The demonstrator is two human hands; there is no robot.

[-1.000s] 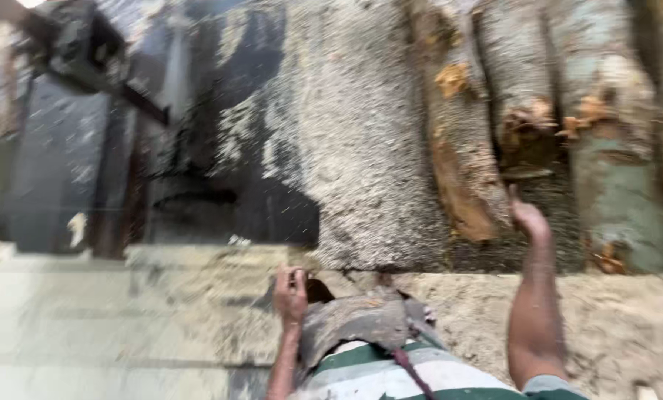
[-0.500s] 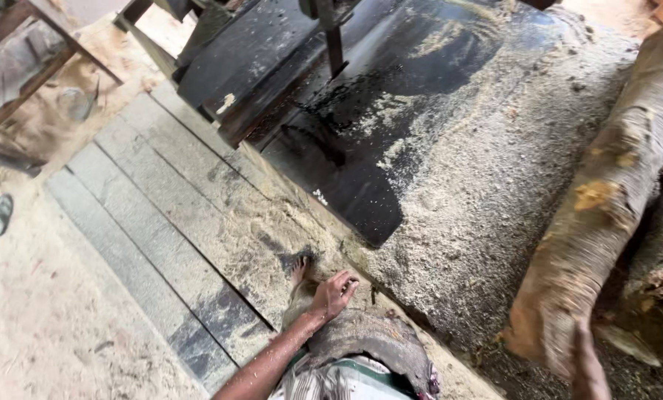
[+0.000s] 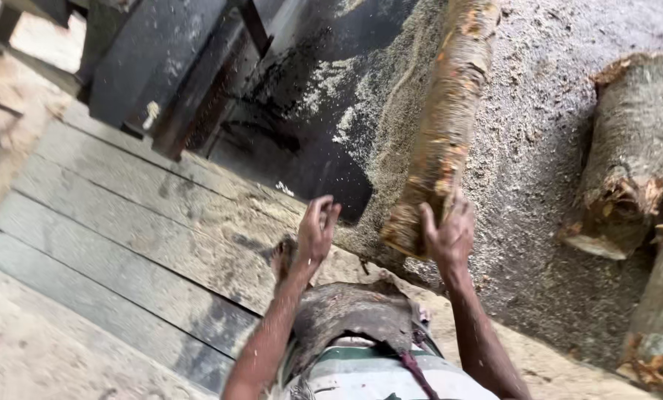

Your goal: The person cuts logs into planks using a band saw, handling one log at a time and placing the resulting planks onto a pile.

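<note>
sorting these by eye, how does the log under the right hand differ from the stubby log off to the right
The held log is long and slim; the stubby log is short and thick. The right hand grips the held log's near end; nothing touches the stubby one. The held log's bark looks orange-brown, the stubby one's greyer. Both lie on sawdust with ragged ends.

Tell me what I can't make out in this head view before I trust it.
- Right hand: its grip on the log end shows only from the back; the palm is hidden against the bark.
- Left hand: blurred, held in the air, holding nothing that shows.
- Log's far end: cut off by the top edge.
- Logs at right: cut off by the right edge.
- Dark machine: cut off by the top edge.
</note>
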